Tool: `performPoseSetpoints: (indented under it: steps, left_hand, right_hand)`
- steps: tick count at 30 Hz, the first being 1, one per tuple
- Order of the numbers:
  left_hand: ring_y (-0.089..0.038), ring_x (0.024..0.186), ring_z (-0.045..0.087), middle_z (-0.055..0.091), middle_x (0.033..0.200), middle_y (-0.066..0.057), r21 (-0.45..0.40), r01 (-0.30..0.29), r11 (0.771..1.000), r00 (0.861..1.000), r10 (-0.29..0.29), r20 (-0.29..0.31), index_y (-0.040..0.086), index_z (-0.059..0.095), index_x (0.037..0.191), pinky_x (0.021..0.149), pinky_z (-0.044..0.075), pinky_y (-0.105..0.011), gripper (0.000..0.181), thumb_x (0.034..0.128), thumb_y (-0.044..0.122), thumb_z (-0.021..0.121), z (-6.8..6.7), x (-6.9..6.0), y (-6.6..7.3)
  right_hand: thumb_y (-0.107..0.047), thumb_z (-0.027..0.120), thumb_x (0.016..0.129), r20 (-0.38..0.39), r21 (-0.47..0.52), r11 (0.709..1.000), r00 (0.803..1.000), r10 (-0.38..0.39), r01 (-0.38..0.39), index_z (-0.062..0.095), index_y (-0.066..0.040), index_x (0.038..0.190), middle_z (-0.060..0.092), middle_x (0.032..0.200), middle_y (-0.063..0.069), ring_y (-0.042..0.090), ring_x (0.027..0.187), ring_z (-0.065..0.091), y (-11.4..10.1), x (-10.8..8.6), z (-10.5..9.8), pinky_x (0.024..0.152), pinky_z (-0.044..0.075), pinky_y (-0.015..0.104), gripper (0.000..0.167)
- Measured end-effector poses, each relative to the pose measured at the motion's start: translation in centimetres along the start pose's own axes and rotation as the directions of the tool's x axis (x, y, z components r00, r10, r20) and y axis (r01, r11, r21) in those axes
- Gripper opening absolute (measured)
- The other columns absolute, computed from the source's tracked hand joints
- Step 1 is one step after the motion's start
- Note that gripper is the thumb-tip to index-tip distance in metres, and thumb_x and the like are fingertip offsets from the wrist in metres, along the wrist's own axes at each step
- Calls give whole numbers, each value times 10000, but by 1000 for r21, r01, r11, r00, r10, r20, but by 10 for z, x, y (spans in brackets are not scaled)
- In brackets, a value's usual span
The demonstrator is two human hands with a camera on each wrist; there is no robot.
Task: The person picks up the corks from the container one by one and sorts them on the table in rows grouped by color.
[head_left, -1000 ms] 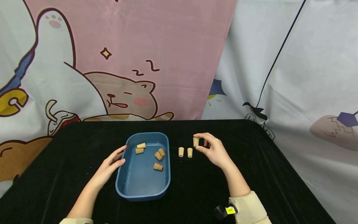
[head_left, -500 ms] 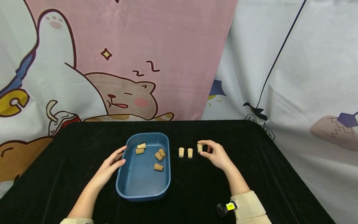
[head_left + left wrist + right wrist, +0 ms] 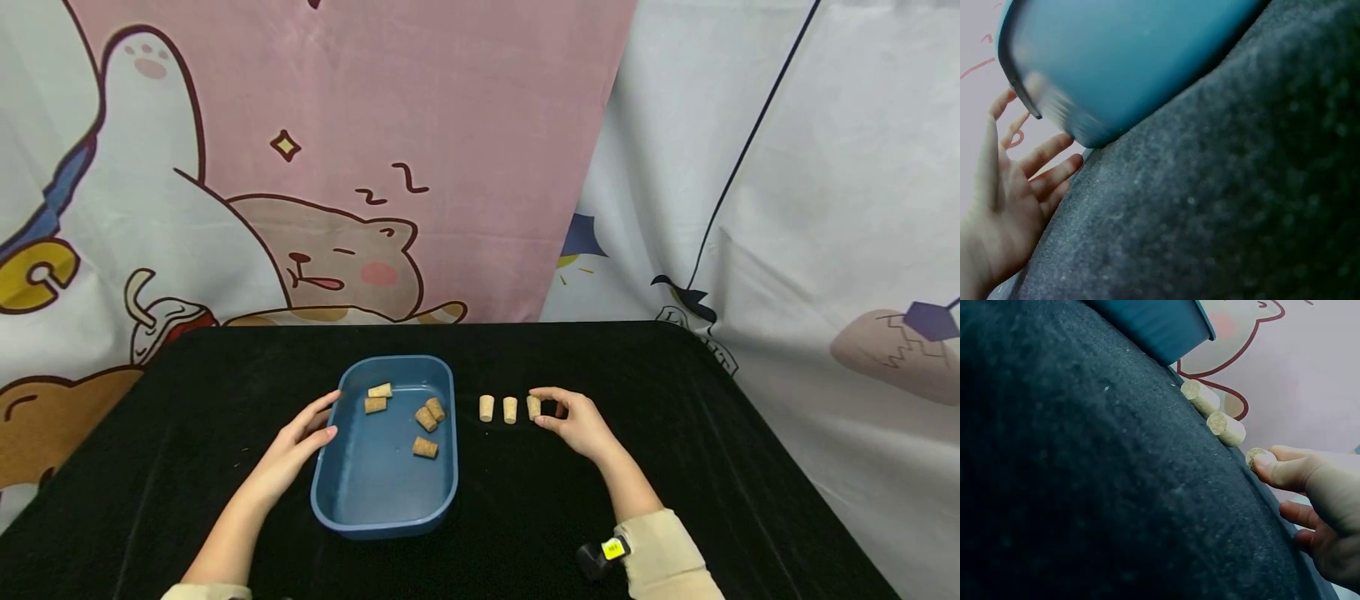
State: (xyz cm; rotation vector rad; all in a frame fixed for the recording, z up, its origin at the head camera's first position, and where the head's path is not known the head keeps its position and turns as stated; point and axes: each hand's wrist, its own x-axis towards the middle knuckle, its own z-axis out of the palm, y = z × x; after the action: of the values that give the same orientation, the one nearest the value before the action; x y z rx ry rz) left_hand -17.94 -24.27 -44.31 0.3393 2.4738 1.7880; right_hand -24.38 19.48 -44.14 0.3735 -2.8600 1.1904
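Note:
In the head view my right hand [image 3: 581, 423] pinches a tapered cork stopper [image 3: 533, 407] between thumb and forefinger. That cork is at the right end of a short row with two others, a middle cork [image 3: 510, 410] and a left cork [image 3: 486, 408], which stand on the black cloth. The right wrist view shows the pinched cork [image 3: 1256, 457] mostly covered by the thumb. My left hand [image 3: 291, 446] touches the left rim of a blue plastic box [image 3: 375, 496]. In the left wrist view its fingers [image 3: 1047, 152] are extended at the box's outer wall.
Several corks lie on their sides inside the box, among them a darker one [image 3: 424, 447] and a pale one [image 3: 379, 390]. Black cloth [image 3: 525, 508] covers the table. A printed curtain [image 3: 487, 167] hangs behind the far edge.
My right hand first moved right and toward me with the cork, then slightly left, bringing it down level with the two standing corks. The left hand and box have stayed put.

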Motion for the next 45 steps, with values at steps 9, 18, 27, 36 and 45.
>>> performPoseSetpoints:
  steps: [9,18,27,36,45]
  left_hand:
    - [-472,1294,358,282,1492,-260,0,-4,1000,1000,4,2,185,271,1513,962,386,-617,555,1008,272,481,0,0,1]
    - [-477,1287,366,279,1491,-268,-3,-13,1000,1000,13,3,180,259,1519,955,395,-615,557,1012,261,474,-1,1,1]
    - [-478,1281,373,289,1485,-272,5,-12,1000,1000,12,7,174,265,1515,957,393,-614,552,1012,269,473,-2,1,1]
    - [-482,1274,377,293,1479,-280,9,-11,1000,1000,11,9,167,262,1515,955,395,-614,559,1011,281,475,-3,1,2]
    - [-482,1265,391,301,1472,-288,-2,-30,1000,999,30,12,151,265,1514,949,402,-612,552,1012,250,473,0,-1,0]
  right_hand:
    - [-164,730,848,0,-44,999,1000,-6,6,649,-176,1224,631,1171,8,188,886,513,4,3,3,714,434,355,385]
    - [-166,731,848,7,-53,999,1000,-4,4,636,-179,1251,608,1219,27,201,925,527,5,4,1,743,454,384,414]
    - [-101,734,841,-54,-37,998,997,-59,57,613,-122,1284,616,1208,59,199,896,546,-6,0,-6,715,465,366,459]
    - [-100,725,851,-183,24,986,971,-155,162,648,-89,1219,651,1127,47,163,832,575,-32,-2,-9,685,474,356,376]
    - [-107,730,847,-257,99,967,945,-201,233,662,-117,1178,670,1043,4,143,839,580,-69,-9,-7,747,483,390,338]
